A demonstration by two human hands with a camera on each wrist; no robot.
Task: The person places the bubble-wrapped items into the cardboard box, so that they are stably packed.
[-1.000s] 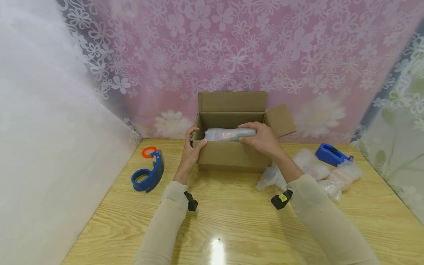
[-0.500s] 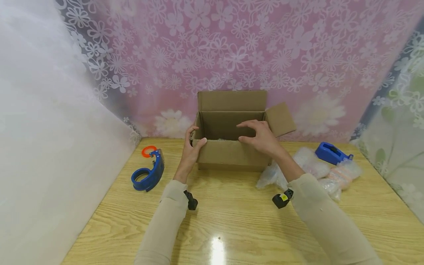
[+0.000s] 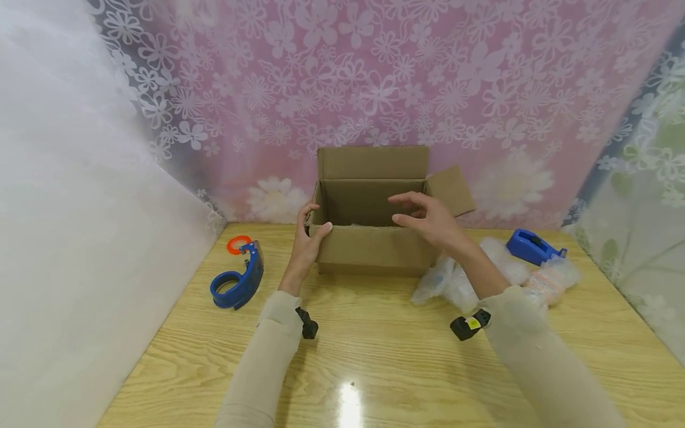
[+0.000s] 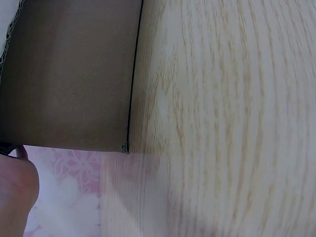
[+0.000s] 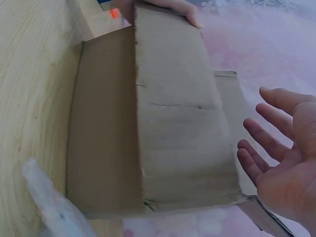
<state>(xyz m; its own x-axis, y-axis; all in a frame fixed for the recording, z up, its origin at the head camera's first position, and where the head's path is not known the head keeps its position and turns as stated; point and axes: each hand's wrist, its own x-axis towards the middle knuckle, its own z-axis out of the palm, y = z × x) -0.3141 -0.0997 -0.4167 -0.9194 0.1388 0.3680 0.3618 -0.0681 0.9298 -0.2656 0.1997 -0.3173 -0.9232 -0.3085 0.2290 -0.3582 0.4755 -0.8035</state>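
A cardboard box (image 3: 374, 251) with raised back and right flaps stands on the table in the head view. My left hand (image 3: 307, 242) grips its left front corner, thumb on the front panel and fingers at the side. In the left wrist view only a bit of that hand (image 4: 16, 190) shows beside the box (image 4: 69, 74). My right hand (image 3: 434, 224) hovers over the right part of the box with fingers spread, holding nothing; the right wrist view shows the same open palm (image 5: 291, 158). A sliver of clear wrap (image 3: 355, 225) shows inside the front rim; the rest is hidden.
Bubble-wrapped bundles (image 3: 441, 279) lie right of the box, partly behind my right forearm. A blue tape dispenser (image 3: 532, 246) stands behind them. At left are a blue hand-held tape dispenser (image 3: 243, 288) and an orange ring (image 3: 237, 245). A floral curtain (image 3: 374, 77) hangs behind.
The bubble-wrapped bundle in my right hand has dropped down into the box, let go. My right hand has since moved slightly right, fingers apart. The left hand keeps its grip.
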